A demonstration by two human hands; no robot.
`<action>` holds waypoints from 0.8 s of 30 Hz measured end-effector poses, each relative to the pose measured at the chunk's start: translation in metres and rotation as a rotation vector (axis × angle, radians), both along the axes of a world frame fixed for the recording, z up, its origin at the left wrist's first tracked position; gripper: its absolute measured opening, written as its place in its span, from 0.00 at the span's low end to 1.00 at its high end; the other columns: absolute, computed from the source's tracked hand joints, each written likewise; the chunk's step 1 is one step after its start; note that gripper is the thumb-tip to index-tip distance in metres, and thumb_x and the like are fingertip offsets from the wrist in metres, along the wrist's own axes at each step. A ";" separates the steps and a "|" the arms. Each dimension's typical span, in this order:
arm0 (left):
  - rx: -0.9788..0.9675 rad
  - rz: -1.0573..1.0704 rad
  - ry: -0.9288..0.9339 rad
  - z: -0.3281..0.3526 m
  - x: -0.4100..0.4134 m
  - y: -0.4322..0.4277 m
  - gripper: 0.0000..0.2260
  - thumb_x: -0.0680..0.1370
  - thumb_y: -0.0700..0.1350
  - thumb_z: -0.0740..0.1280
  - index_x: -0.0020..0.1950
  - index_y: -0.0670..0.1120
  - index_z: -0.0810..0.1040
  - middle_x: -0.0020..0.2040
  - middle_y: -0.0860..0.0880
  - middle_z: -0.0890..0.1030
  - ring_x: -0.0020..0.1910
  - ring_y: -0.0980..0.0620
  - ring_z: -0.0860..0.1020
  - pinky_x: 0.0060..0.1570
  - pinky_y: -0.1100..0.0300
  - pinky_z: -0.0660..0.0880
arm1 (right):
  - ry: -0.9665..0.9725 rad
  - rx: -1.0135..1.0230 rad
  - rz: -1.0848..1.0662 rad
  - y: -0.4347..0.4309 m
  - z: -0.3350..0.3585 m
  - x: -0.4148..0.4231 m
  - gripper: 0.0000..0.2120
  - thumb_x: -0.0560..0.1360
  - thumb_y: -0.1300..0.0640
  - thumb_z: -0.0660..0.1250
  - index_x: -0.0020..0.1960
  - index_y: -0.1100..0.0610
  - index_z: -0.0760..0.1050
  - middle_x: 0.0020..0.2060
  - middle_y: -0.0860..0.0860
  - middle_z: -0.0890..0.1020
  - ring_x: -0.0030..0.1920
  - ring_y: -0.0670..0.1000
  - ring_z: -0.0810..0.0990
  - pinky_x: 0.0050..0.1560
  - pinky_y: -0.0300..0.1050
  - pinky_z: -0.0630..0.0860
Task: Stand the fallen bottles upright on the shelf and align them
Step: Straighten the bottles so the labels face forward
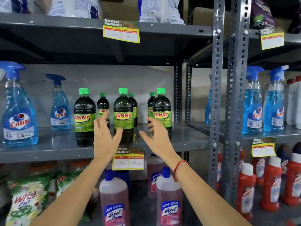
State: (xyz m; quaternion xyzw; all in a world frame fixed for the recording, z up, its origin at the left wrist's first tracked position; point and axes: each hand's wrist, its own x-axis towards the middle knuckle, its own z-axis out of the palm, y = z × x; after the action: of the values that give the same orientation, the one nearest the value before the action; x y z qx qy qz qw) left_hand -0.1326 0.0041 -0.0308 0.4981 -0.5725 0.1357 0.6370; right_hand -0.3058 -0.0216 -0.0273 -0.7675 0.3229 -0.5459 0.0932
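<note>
In the middle of the frame, six dark bottles with green caps stand up on the grey shelf [48, 149]. None of them is lying down that I can see. Three big ones are in front: the left front bottle [84, 117], the middle front bottle [123, 115] and the right front bottle [162, 111]. Three small-looking ones stand behind them, the back left bottle [103, 105], the back middle bottle [133, 103] and the back right bottle [151, 101]. The left hand [104, 136] is open with its fingers spread, just left of the middle front bottle, and its thumb looks like it is at the bottle's side, but I cannot tell if it really touches. The right hand [157, 137] is open too and holds nothing, and it sits in front of the right front bottle. Both hands look a bit blurry. The job looks almost done, so the danger now is knocking things over again. A fast hand could bump a front bottle, and it could tip back into the ones behind. A bottle near the front edge could slide off and land on the pink bottles [114, 199] on the shelf below. The blue spray bottle [60, 106] on the left stands near the row, so a wide push that way could hit it.
</note>
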 end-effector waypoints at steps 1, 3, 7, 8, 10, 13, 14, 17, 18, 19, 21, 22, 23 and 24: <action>0.074 -0.068 -0.015 -0.001 0.010 -0.003 0.32 0.71 0.51 0.64 0.73 0.46 0.58 0.68 0.42 0.65 0.64 0.45 0.66 0.59 0.50 0.68 | 0.043 0.062 0.032 0.000 0.003 0.009 0.29 0.76 0.53 0.68 0.73 0.56 0.63 0.63 0.55 0.73 0.59 0.51 0.73 0.61 0.47 0.73; 0.186 -0.191 -0.055 -0.001 0.025 -0.007 0.39 0.69 0.55 0.62 0.76 0.44 0.51 0.73 0.42 0.60 0.70 0.47 0.60 0.66 0.53 0.60 | 0.093 0.200 0.093 -0.002 0.007 0.024 0.34 0.76 0.50 0.67 0.76 0.54 0.55 0.72 0.55 0.66 0.70 0.54 0.67 0.68 0.49 0.67; 0.397 -0.399 0.012 0.004 0.041 -0.014 0.41 0.74 0.40 0.69 0.76 0.46 0.43 0.76 0.44 0.54 0.73 0.50 0.55 0.70 0.52 0.57 | 0.079 0.324 0.168 -0.006 0.013 0.042 0.39 0.77 0.51 0.66 0.78 0.54 0.45 0.77 0.53 0.60 0.76 0.54 0.58 0.73 0.51 0.60; 0.470 -0.438 0.029 0.006 0.045 -0.016 0.42 0.74 0.39 0.69 0.76 0.48 0.42 0.76 0.43 0.55 0.73 0.48 0.58 0.70 0.49 0.60 | 0.082 0.345 0.175 -0.007 0.015 0.044 0.40 0.77 0.52 0.66 0.78 0.54 0.44 0.76 0.52 0.61 0.76 0.54 0.59 0.72 0.49 0.60; 0.577 -0.488 0.010 0.009 0.048 -0.020 0.47 0.71 0.41 0.73 0.76 0.52 0.42 0.74 0.43 0.61 0.70 0.47 0.63 0.68 0.46 0.64 | 0.102 0.399 0.180 -0.010 0.017 0.047 0.40 0.77 0.51 0.66 0.78 0.52 0.43 0.74 0.53 0.65 0.74 0.54 0.63 0.72 0.48 0.61; 0.584 -0.508 -0.045 0.011 0.047 -0.021 0.49 0.64 0.45 0.75 0.76 0.55 0.48 0.69 0.47 0.70 0.64 0.50 0.69 0.66 0.48 0.66 | 0.115 0.434 0.191 -0.017 0.015 0.049 0.39 0.76 0.48 0.67 0.78 0.50 0.47 0.71 0.53 0.71 0.71 0.54 0.69 0.71 0.56 0.65; 0.576 -0.510 -0.045 0.011 0.046 -0.022 0.49 0.63 0.47 0.75 0.75 0.55 0.49 0.67 0.48 0.71 0.64 0.50 0.70 0.66 0.47 0.67 | 0.118 0.439 0.193 -0.019 0.014 0.048 0.39 0.76 0.48 0.67 0.78 0.50 0.48 0.70 0.53 0.72 0.70 0.54 0.70 0.70 0.57 0.66; 0.575 -0.522 -0.045 0.010 0.046 -0.025 0.48 0.61 0.50 0.76 0.75 0.57 0.52 0.64 0.49 0.75 0.63 0.50 0.73 0.64 0.46 0.69 | 0.108 0.446 0.204 -0.020 0.013 0.043 0.36 0.77 0.50 0.66 0.77 0.51 0.50 0.71 0.53 0.72 0.69 0.52 0.70 0.71 0.56 0.66; 0.578 -0.520 -0.048 0.010 0.045 -0.026 0.48 0.61 0.51 0.77 0.75 0.58 0.53 0.63 0.48 0.76 0.62 0.50 0.73 0.64 0.45 0.69 | 0.109 0.451 0.209 -0.020 0.013 0.041 0.35 0.77 0.50 0.65 0.77 0.51 0.50 0.71 0.53 0.71 0.70 0.52 0.70 0.71 0.56 0.66; 0.576 -0.520 -0.050 0.010 0.044 -0.027 0.48 0.62 0.50 0.77 0.74 0.58 0.53 0.63 0.47 0.76 0.62 0.50 0.73 0.64 0.45 0.69 | 0.112 0.456 0.211 -0.020 0.014 0.040 0.35 0.78 0.50 0.65 0.77 0.50 0.50 0.71 0.53 0.71 0.70 0.53 0.70 0.71 0.56 0.66; 0.558 -0.522 -0.041 0.010 0.042 -0.028 0.46 0.65 0.45 0.78 0.74 0.57 0.53 0.65 0.47 0.75 0.63 0.49 0.72 0.63 0.45 0.69 | 0.118 0.466 0.222 -0.021 0.014 0.038 0.34 0.78 0.50 0.64 0.77 0.49 0.49 0.72 0.52 0.70 0.70 0.53 0.69 0.71 0.56 0.65; 0.554 -0.523 -0.033 0.010 0.042 -0.029 0.46 0.65 0.43 0.78 0.75 0.56 0.53 0.64 0.46 0.75 0.63 0.49 0.73 0.63 0.46 0.70 | 0.117 0.468 0.228 -0.021 0.015 0.038 0.34 0.78 0.51 0.64 0.77 0.49 0.49 0.72 0.52 0.69 0.71 0.53 0.68 0.72 0.56 0.65; 0.563 -0.520 -0.031 0.009 0.042 -0.031 0.46 0.65 0.42 0.78 0.74 0.56 0.54 0.63 0.45 0.75 0.61 0.49 0.74 0.62 0.47 0.71 | 0.114 0.469 0.231 -0.021 0.015 0.038 0.34 0.78 0.51 0.64 0.77 0.50 0.49 0.72 0.52 0.69 0.71 0.53 0.68 0.72 0.56 0.64; 0.579 -0.508 -0.042 0.009 0.043 -0.032 0.45 0.65 0.43 0.78 0.74 0.56 0.54 0.62 0.44 0.77 0.60 0.49 0.75 0.61 0.47 0.72 | 0.111 0.474 0.235 -0.020 0.015 0.038 0.33 0.79 0.52 0.64 0.77 0.50 0.49 0.72 0.52 0.69 0.71 0.53 0.67 0.72 0.55 0.64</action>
State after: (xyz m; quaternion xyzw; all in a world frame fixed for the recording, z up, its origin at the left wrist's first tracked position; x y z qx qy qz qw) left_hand -0.0901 -0.0275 -0.0220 0.4968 -0.7053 -0.1833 0.4714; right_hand -0.2683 -0.0419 -0.0124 -0.7852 0.3548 -0.3976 0.3153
